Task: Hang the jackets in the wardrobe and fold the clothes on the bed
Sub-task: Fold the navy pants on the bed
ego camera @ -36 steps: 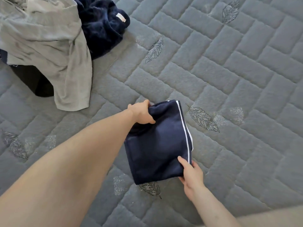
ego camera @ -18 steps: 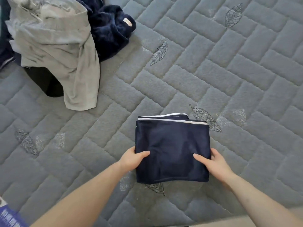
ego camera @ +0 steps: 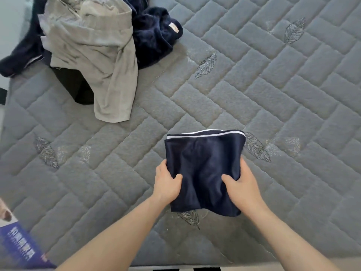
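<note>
Near the front edge of the grey quilted bed [ego camera: 254, 79], a folded navy garment [ego camera: 203, 169] with a white stripe along its far edge is gripped from both sides. Left hand [ego camera: 168, 182]: thumb curled over the top of the fabric at the garment's left edge, remaining fingers hidden below it. Right hand [ego camera: 242, 184]: thumb pressed onto the top face at the right edge, remaining fingers wrapped around the side and out of sight. Both hands are closed on the cloth, which bunches into creases between the two thumbs. The near corners of the garment hang loose below the hands; whether the far striped edge rests on the bed surface or is lifted clear of it cannot be determined. At the far left corner of the bed, well apart from the folded piece, lies a pile of unfolded clothes: a light grey garment [ego camera: 93, 51] draped on top, a dark navy fleece garment [ego camera: 154, 34] behind and to its right, and a black item [ego camera: 76, 87] partly covered beneath the grey one. A blue printed object [ego camera: 19, 249] shows at the lower left edge of the view, off the bed; its nature cannot be determined.
</note>
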Demonstrator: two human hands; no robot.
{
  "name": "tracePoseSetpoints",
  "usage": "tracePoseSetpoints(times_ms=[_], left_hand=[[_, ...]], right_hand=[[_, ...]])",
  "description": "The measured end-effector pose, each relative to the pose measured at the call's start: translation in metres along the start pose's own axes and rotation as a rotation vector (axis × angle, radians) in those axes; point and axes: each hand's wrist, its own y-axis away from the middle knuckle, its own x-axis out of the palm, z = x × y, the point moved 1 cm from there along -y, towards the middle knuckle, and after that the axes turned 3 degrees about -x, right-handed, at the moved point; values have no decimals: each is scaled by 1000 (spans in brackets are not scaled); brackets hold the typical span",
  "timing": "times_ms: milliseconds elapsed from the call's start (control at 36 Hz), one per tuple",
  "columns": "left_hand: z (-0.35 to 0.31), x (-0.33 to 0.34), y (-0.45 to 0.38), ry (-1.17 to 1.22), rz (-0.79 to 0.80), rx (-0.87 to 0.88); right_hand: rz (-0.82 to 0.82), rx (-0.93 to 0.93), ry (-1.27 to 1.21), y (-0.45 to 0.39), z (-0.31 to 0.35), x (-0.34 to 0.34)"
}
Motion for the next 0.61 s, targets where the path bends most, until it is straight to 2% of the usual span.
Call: tracePoseSetpoints(times_ms=[83,194,306,389,528,611], left_hand=[[-1,-8,5,15,-90,72],[8,-18,5,154,-48,111],[15,-31,-2,290,86,36],[17,-42,-7,412,111,-69],[19,-55,-12,580,60,-223],[14,-57,-16,602,3,-193]], right_hand=[[69,-83,34,8,18,24],[180,-166,114,10,35,59],[243,-163,196,7,40,87],[282,-177,244,6,38,105],[397,-197,344,3,37,134],[465,-164,385,-3,35,143]])
